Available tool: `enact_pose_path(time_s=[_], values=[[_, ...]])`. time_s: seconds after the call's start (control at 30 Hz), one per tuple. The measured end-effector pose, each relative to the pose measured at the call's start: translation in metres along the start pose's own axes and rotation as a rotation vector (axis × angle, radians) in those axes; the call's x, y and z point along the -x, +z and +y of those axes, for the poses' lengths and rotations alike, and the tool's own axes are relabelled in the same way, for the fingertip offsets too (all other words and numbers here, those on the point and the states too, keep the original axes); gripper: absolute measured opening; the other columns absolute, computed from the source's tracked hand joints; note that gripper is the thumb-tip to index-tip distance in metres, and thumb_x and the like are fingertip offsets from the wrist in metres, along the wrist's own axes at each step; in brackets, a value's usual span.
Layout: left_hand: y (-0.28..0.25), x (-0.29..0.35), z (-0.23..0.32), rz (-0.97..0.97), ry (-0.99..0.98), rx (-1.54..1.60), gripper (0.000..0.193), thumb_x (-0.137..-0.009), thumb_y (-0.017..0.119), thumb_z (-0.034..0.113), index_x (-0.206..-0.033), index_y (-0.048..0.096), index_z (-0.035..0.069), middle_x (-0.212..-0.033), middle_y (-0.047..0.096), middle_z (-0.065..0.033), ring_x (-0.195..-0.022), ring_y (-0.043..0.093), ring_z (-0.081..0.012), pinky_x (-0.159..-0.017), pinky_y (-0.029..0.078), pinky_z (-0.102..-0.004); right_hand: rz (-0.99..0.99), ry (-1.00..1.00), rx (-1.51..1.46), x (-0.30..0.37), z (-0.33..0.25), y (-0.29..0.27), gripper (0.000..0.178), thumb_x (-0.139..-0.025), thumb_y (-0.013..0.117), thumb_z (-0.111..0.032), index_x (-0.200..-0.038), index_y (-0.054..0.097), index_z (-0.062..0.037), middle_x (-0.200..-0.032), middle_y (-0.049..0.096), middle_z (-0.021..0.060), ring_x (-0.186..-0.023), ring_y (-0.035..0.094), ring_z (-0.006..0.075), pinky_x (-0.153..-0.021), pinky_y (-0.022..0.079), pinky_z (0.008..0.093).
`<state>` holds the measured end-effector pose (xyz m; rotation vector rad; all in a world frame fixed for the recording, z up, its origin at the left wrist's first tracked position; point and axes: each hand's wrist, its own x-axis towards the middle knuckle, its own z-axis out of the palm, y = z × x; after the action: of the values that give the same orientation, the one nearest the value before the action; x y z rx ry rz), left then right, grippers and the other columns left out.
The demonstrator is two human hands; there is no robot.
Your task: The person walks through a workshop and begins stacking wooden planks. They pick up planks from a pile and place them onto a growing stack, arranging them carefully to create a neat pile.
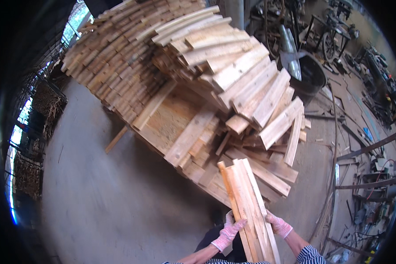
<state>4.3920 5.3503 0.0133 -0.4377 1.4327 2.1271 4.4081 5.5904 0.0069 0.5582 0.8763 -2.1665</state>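
Observation:
Between my two gloved hands I hold a bundle of wooden slats (247, 198), several thin pale boards pressed side by side and tilted upright in front of me. My left hand (229, 231), in a pink-and-white glove, grips the bundle's left edge with the thumb over its front. My right hand (278, 223), gloved the same way, clasps the right edge; some of its fingers are hidden behind the wood. Just beyond the bundle lies a loose heap of similar boards (246, 79), jumbled at various angles on a wooden platform (169, 116).
Neatly stacked slats (114, 61) form a tall pile at the far left of the platform. A dark bucket (310, 75) stands behind the heap. Metal scraps and a curved metal frame (367, 187) lie along the right. Concrete floor (88, 176) stretches to the left.

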Motion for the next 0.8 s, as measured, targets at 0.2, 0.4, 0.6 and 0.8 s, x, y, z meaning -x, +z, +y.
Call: enact_pose_path(time_s=[0.2,0.4,0.6,0.8], values=[[0.007,-0.011,0.095,-0.057,0.218,0.054,0.085,-0.086,0.082,0.032,-0.146,0.029,0.005,-0.129,0.050,-0.0088,-0.114,0.055,-0.0174,-0.099,0.049,-0.0318,-0.048,-0.245,0.047,0.004,-0.057,0.101,0.132,-0.066,0.093,-0.051,-0.164,0.016,-0.0083,-0.161,0.036,0.0106,-0.147,0.038,0.0283,-0.119,0.036,0.0456],[-0.010,-0.046,0.169,-0.177,0.284,0.279,0.088,-0.091,0.077,0.015,-0.157,0.019,0.012,-0.127,0.062,-0.0125,-0.112,0.066,-0.0225,-0.102,0.052,-0.0324,-0.061,-0.506,0.570,0.027,-0.176,0.230,0.129,-0.068,0.094,-0.042,-0.162,0.016,-0.0028,-0.160,0.034,0.0130,-0.147,0.032,0.0222,-0.120,0.030,0.0367],[-0.009,-0.059,0.277,-0.367,0.316,0.125,0.051,-0.094,0.072,0.020,-0.136,0.046,0.005,-0.119,0.070,-0.0109,-0.113,0.067,-0.0219,-0.104,0.053,-0.0377,0.128,-0.514,0.791,0.016,-0.256,0.297,0.117,-0.072,0.091,-0.020,-0.162,0.018,-0.0037,-0.152,0.045,0.0122,-0.140,0.042,0.0222,-0.117,0.034,0.0359],[-0.012,-0.106,0.352,-0.120,0.286,0.174,0.035,-0.093,0.068,0.029,-0.117,0.069,0.003,-0.114,0.071,-0.0059,-0.111,0.065,-0.0202,-0.103,0.052,-0.0394,0.091,-0.572,1.007,-0.064,-0.325,0.320,0.127,-0.071,0.092,-0.035,-0.161,0.012,0.0016,-0.146,0.049,0.0229,-0.134,0.050,0.0270,-0.112,0.042,0.0373]])
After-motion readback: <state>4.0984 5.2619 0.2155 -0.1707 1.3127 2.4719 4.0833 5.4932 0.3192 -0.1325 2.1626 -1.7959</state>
